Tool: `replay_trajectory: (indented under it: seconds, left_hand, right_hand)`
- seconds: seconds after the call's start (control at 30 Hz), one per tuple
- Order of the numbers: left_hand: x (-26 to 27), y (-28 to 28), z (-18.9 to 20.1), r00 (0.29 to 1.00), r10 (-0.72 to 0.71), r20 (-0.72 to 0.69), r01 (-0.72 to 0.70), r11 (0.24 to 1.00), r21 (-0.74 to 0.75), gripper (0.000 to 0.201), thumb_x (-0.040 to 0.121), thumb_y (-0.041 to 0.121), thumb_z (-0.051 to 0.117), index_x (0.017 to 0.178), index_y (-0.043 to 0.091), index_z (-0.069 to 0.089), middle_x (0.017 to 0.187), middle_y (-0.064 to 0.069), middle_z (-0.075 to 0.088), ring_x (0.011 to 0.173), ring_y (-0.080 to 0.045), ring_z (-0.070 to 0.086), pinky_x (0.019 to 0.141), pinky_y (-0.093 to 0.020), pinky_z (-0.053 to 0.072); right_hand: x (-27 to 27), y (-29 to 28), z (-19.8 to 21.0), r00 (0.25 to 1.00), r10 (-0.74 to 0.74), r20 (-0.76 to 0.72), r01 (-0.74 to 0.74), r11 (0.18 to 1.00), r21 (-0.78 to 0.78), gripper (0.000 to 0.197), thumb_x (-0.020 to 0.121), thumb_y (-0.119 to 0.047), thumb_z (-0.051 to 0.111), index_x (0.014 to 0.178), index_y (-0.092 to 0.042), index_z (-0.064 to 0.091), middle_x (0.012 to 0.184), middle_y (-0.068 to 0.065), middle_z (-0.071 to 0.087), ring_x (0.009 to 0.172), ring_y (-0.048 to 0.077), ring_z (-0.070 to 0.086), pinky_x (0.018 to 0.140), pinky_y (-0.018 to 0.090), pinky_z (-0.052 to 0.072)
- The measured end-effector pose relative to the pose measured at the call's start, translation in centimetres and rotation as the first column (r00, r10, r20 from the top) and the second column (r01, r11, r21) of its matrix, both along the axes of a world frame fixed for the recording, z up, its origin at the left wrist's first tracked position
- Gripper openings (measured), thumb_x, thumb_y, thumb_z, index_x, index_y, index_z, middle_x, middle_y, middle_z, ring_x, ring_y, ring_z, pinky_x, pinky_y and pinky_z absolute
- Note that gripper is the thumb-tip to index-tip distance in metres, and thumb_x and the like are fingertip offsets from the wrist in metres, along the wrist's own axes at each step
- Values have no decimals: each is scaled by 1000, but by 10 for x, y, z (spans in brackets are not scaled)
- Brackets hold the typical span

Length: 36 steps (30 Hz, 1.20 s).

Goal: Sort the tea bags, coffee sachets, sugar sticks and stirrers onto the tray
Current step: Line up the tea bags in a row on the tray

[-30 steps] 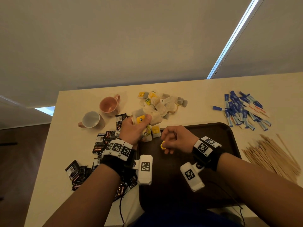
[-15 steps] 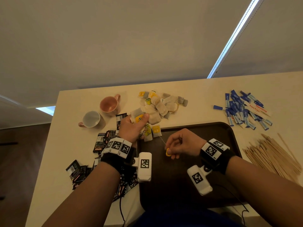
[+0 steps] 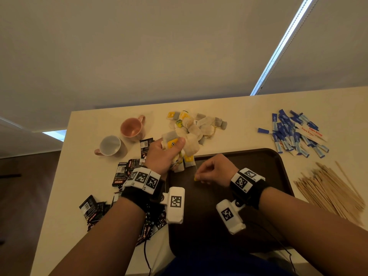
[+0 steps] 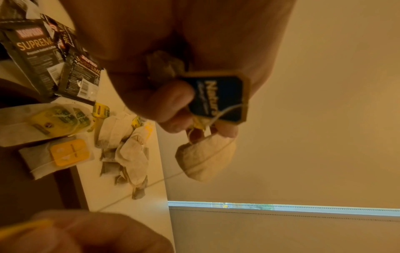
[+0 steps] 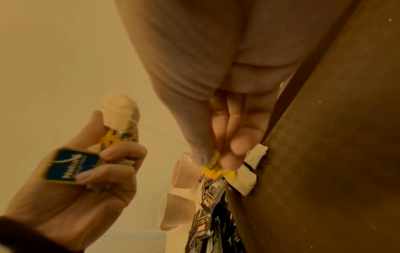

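Left hand (image 3: 162,154) is clenched round a bunch of tea bags (image 5: 120,109), fingers curled tight, held above the table's (image 3: 239,116) near-left area at the tray's far-left corner. A blue tag (image 4: 217,99) sticks out between the fingers (image 4: 173,95), and one bag hangs below the fist on its string. Right hand (image 3: 214,170) pinches a small yellow tag (image 5: 213,166) between thumb and fingertips (image 5: 240,145), low over the tray (image 3: 258,162). A thin string (image 5: 160,133) runs taut from that tag across to the bunch in the left hand.

Two tea bags with yellow tags (image 4: 69,152) lie on the tray's far-left corner, just under the left hand. The loose tea bag pile (image 3: 197,124) sits on the table beyond the tray. Coffee sachets (image 3: 123,174) are scattered left of the tray, partly under the left forearm. Sugar sticks (image 3: 292,134) are heaped at far right; wooden stirrers (image 3: 328,188) are piled right of the tray, near its edge.

Pink mug (image 3: 132,127) and white mug (image 3: 110,145) stand on the table to the left, beyond the sachets. Both wrists carry black bands with marker tags and white camera housings.
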<state>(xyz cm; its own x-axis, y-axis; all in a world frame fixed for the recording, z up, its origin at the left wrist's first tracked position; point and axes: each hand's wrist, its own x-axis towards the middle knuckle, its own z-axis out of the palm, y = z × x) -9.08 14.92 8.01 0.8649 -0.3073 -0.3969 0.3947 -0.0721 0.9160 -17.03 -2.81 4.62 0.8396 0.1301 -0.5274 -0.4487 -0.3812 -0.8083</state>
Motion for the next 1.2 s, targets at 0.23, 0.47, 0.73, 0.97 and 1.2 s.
replay_trajectory:
  seconds: [0.23, 0.47, 0.73, 0.97, 1.2]
  left_hand:
    - [-11, 2, 8, 988, -149, -40, 149, 989, -17, 21, 92, 27, 65, 92, 6, 63, 56, -8, 53, 43, -15, 47, 36, -20, 35]
    - [-22, 5, -4, 986, -152, -64, 156, 987, 50, 16, 93, 26, 66, 86, 12, 63, 55, -7, 55, 42, -14, 48, 37, -20, 35]
    - [-24, 6, -11, 981, -140, -135, 148, 988, 51, 18, 92, 28, 68, 93, 11, 63, 62, -5, 58, 48, -14, 51, 39, -22, 36]
    - [-24, 4, -13, 986, -127, -112, 134, 989, 59, 23, 91, 29, 68, 90, 7, 62, 61, -7, 58, 46, -13, 51, 39, -21, 36]
    - [-22, 9, -11, 980, -185, -77, 188, 982, 26, 14, 94, 23, 64, 90, 10, 64, 54, -3, 58, 42, -12, 50, 38, -20, 37]
  right_hand:
    - [27, -3, 12, 982, -183, 47, 182, 983, 25, 14, 86, -15, 73, 97, -9, 76, 70, -3, 73, 61, 5, 68, 60, 18, 53]
    - [37, -6, 40, 907, -405, 121, 363, 892, 268, 21, 84, -5, 73, 105, -6, 72, 81, 9, 74, 69, 10, 71, 62, 17, 54]
    - [34, -10, 53, 920, -267, 287, 232, 961, 152, 8, 82, -13, 75, 90, -12, 77, 82, 6, 74, 69, 8, 65, 63, 16, 51]
    - [30, -15, 57, 955, -83, 284, 40, 987, 154, 14, 84, -6, 72, 98, -3, 73, 70, 14, 70, 56, 17, 63, 57, 26, 54]
    - [34, -14, 57, 964, 93, 250, -88, 996, -30, 13, 84, -14, 74, 96, -9, 75, 66, -5, 69, 56, 1, 60, 57, 13, 46]
